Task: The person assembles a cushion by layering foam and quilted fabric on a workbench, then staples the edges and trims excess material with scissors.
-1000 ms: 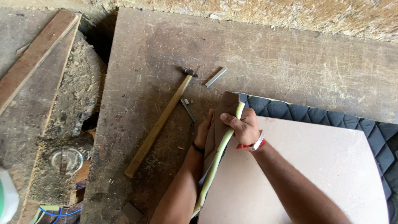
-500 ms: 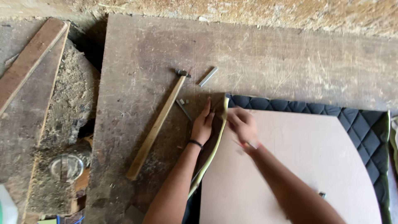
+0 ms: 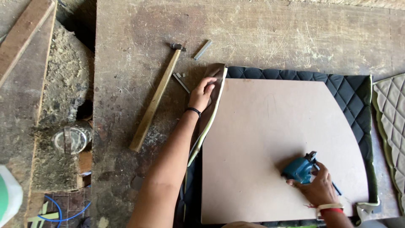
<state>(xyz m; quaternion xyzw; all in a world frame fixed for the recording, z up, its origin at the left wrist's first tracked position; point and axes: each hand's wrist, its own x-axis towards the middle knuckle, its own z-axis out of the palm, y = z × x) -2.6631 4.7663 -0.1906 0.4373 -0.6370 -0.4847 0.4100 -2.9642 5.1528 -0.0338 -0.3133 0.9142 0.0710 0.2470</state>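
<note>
Left hand [image 3: 201, 93] reaches toward twelve o'clock on an outstretched forearm, fingers [image 3: 209, 83] pressed flat; right hand [image 3: 317, 188] at five o'clock, fingers curled in grip.

A: Bright, even daylight, no glare; the tabletop [image 3: 261, 33] is sharp.

B: Shadows are soft and short, darkest in the gap at the left. Corners blur slightly.

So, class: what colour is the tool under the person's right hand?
Teal-blue tool, seen in the head view.
</note>
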